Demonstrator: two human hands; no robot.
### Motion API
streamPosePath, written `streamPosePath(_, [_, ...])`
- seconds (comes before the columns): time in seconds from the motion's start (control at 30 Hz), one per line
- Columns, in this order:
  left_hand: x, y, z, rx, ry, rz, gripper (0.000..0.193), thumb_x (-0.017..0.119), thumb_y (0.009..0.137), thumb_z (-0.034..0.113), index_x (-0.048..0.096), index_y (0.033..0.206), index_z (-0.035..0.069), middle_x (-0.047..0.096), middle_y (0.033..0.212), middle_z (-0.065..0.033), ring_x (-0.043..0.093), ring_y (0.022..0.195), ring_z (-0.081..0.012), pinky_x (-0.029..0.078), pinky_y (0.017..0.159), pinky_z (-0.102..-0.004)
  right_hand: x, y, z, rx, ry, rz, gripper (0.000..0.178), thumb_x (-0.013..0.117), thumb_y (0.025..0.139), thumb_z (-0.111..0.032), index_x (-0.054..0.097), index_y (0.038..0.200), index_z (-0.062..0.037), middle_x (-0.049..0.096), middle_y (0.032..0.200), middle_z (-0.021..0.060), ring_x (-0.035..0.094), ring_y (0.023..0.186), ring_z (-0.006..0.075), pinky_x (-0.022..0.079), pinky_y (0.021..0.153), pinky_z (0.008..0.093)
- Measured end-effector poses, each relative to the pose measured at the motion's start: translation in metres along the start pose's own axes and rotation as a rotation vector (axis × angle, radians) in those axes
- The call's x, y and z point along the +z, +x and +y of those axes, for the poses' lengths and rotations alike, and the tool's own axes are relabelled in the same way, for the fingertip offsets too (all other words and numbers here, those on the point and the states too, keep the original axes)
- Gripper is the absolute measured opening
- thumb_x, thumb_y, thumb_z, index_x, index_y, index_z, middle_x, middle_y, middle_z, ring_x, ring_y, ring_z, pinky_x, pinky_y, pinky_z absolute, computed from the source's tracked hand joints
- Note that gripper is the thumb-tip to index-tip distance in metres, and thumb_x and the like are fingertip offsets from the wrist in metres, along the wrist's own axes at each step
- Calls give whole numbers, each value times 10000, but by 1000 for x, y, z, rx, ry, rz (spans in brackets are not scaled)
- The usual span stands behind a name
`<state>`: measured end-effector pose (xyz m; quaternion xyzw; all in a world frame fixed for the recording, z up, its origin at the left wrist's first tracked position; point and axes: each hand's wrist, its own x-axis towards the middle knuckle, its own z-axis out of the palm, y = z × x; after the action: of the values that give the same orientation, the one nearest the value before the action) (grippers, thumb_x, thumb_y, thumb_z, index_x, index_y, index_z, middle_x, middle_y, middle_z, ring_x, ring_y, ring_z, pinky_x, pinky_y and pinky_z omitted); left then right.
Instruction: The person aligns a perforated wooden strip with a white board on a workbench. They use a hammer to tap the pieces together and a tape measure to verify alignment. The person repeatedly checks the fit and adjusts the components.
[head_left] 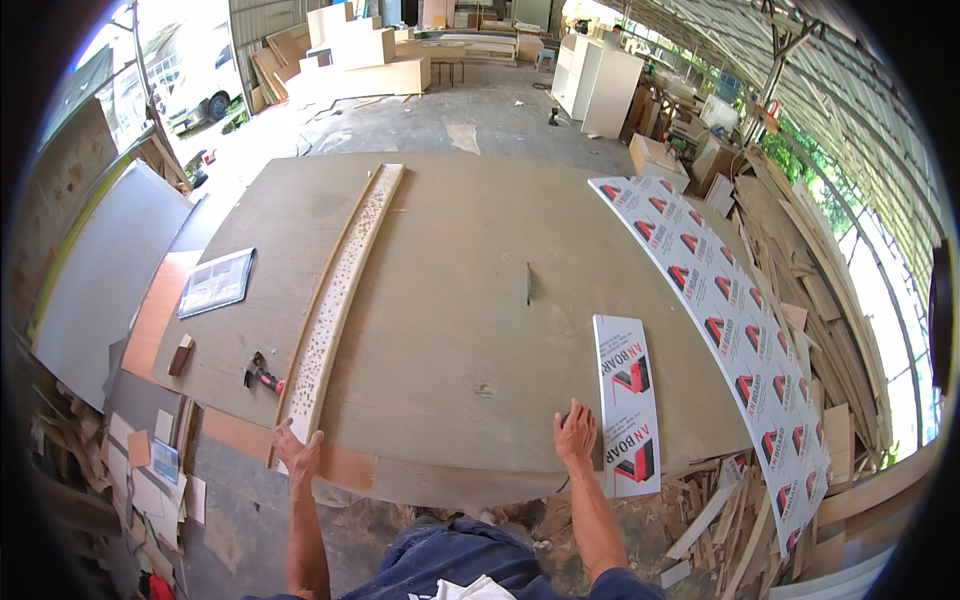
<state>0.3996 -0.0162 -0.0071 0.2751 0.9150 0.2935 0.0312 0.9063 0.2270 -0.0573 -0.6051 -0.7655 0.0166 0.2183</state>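
My left hand (298, 452) rests on the near end of a long pale wooden strip (345, 290) that runs away across the big brown table (470, 300), fingers over its edge. My right hand (575, 436) lies flat on the table's near edge, touching the left side of a short white printed panel (626, 400). A thin saw blade (528, 283) stands up out of a slot in the middle of the table.
A long white printed panel (730, 320) lies along the right edge. A red-handled tool (263, 374), a small wooden block (181, 354) and a booklet (216, 281) sit at the left. Offcuts litter the floor at right (740, 510); boards lean at left (100, 290).
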Motion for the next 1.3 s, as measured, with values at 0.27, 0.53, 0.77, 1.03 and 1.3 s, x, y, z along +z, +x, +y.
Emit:
streamPosePath(0.27, [-5,47,-15,-32,223,-235,1279,948,531,480,303,1559,78,425,1420,-224,377,1365,-430,293,1136,-562,14,-27,-112,31,-56,157,354,687,892,-232,653,1200,-60,659,1134,188,614,1077,384,450,970,515])
streamPosePath(0.53, [19,59,-26,-25,190,-132,1141,918,602,454,372,1543,109,409,1418,-241,342,1377,-419,261,1159,-559,94,-92,-288,-104,518,-1271,708,535,978,-633,760,971,39,724,902,285,699,819,406,532,769,481])
streamPosePath(0.77, [19,54,-22,-10,191,-111,1106,900,625,460,387,1540,108,394,1420,-216,340,1369,-417,246,1168,-552,132,-126,-328,566,1111,-1253,432,700,984,-430,740,1032,-2,691,884,45,627,729,146,530,660,331])
streamPosePath(1.03, [18,65,-40,-29,43,-146,1010,896,637,494,514,1500,131,451,1324,-204,380,1317,-407,282,1142,-552,54,-98,-339,219,1035,-1150,411,755,951,-400,724,993,8,690,780,37,629,628,109,506,561,291])
streamPosePath(1.3, [27,45,-21,-151,-350,-395,904,879,676,606,639,1428,166,456,1307,-179,395,1305,-372,295,1153,-510,-45,-59,-344,0,881,-801,465,771,899,-433,700,893,26,703,725,143,660,636,191,529,599,366])
